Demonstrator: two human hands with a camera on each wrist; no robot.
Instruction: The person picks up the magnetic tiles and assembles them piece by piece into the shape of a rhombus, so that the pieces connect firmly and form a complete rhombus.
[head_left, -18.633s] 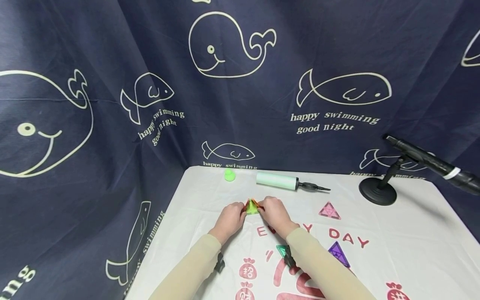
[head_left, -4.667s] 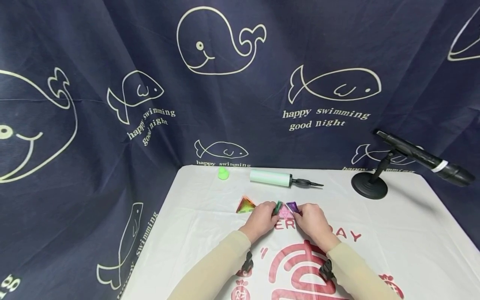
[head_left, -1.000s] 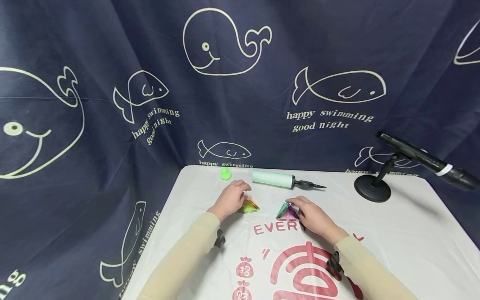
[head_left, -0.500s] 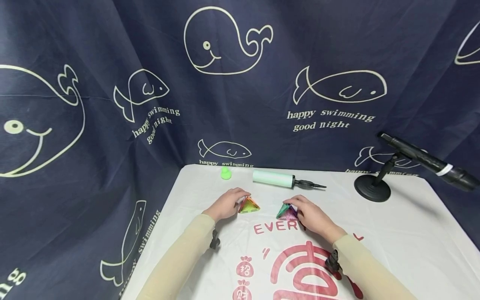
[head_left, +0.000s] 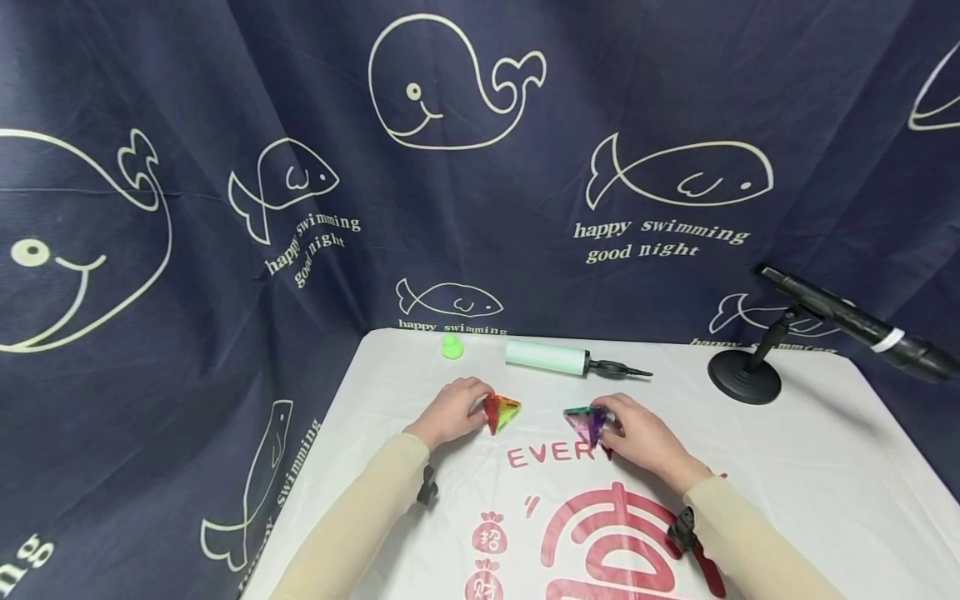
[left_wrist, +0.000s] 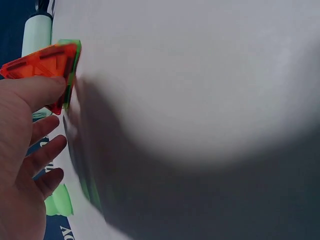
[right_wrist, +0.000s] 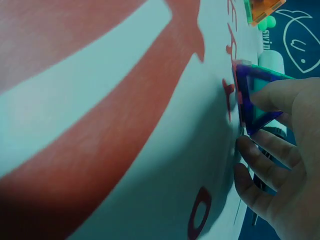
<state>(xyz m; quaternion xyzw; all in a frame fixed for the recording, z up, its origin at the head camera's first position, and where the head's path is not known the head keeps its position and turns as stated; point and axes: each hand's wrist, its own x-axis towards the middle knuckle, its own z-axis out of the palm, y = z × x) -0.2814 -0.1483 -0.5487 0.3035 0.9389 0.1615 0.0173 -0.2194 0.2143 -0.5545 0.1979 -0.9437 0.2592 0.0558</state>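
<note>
My left hand (head_left: 453,410) pinches a small pyramid of magnetic tiles (head_left: 501,412) in red, orange and yellow-green, just above or on the white tabletop. In the left wrist view the thumb presses on its red-orange tile (left_wrist: 42,64), while the other fingers curl loosely below. To the right, a second tile pyramid (head_left: 583,423) in purple, green and pink is pinched by my right hand (head_left: 643,429). Its purple tile (right_wrist: 243,82) lies under the thumb in the right wrist view. A short gap separates the two pyramids, and each hand stays on its outer side.
Behind the hands lie a pale green hand pump (head_left: 547,357) and a green toy duck (head_left: 452,347). A black microphone on a round stand (head_left: 745,377) is at the back right. A dark blue curtain (head_left: 495,217) hangs behind the white-covered table (head_left: 420,533).
The tiles, partly separate at first, now form two pyramids. In the last half second both pyramids have turned, their points now facing nearer me; the right hand has shifted slightly right.
</note>
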